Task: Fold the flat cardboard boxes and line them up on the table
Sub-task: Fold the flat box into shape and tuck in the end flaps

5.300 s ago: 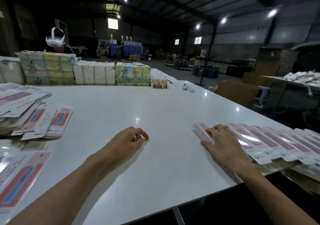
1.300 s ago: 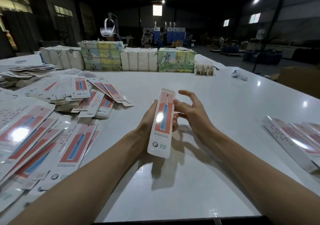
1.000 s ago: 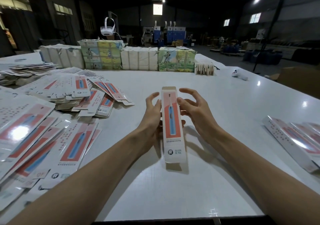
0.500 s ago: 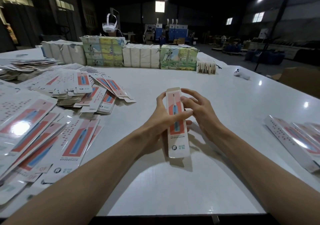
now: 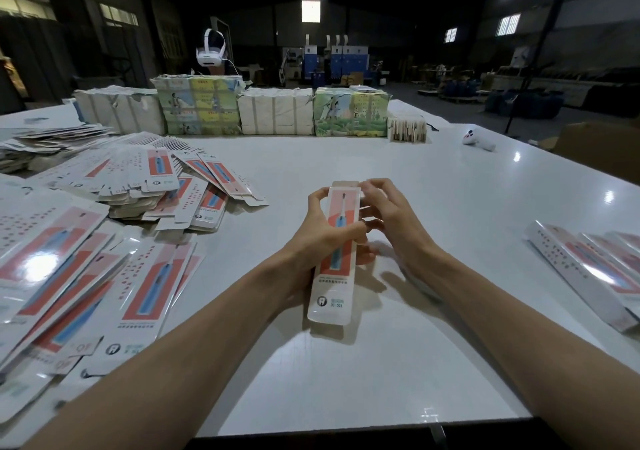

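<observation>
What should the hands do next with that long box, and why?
Probably the right hand should press the top flap down and tuck it in. The left hand grips the box round its middle, the box looks opened into shape, and the flap stands up at the far end, right by the right hand's fingers.

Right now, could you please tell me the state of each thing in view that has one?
held box: opened into shape, off the table, far flap not yet tucked.
left hand: grips the held box's middle.
right hand: pinches the held box's far end.
flat boxes: unfolded, piled on the left.
folded boxes: lying lined up on the right.
</observation>
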